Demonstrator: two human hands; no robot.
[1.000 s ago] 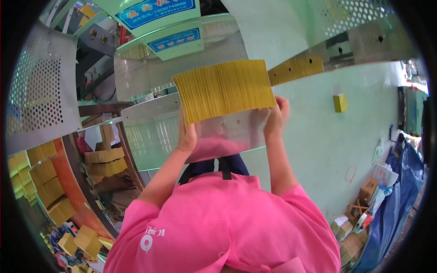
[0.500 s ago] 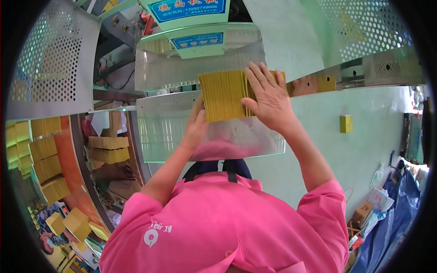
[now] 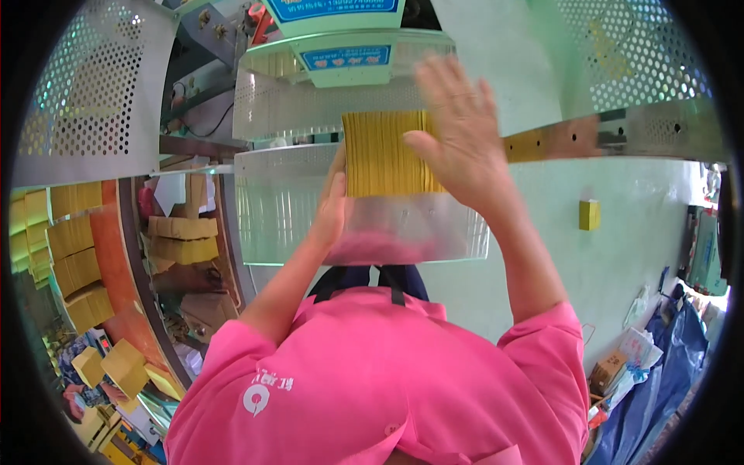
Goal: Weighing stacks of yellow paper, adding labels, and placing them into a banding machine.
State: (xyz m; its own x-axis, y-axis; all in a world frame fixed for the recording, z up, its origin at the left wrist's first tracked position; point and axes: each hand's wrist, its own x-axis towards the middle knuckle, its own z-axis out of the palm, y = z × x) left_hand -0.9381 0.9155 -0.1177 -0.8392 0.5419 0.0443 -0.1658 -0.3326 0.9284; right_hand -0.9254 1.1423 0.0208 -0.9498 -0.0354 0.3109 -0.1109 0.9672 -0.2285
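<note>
A second ago the thick stack of yellow paper sheets [image 3: 384, 153] was held up broadside between both hands; now it stands lower and narrower against the curved perforated metal guard [image 3: 310, 201] of the green-topped machine [image 3: 341, 46], which suggests the sheets are being squared up and settled there rather than carried. The left hand [image 3: 335, 203] is closed along the stack's left edge, gripping it from the side, thumb hidden behind the paper. The right hand [image 3: 457, 132] has come off the edge and is spread wide and flat, fingers splayed, pressing or patting the stack's right face; it is a little blurred, so it seems to be in motion. Off to the left, an orange shelf rack [image 3: 108, 256] holds more bundles of yellow paper [image 3: 74, 232] in its compartments, and brown cardboard packs [image 3: 182, 240] are piled beside it. A small yellow block [image 3: 589, 215] sits alone on the pale green floor [image 3: 620, 294], well apart from the hands.
</note>
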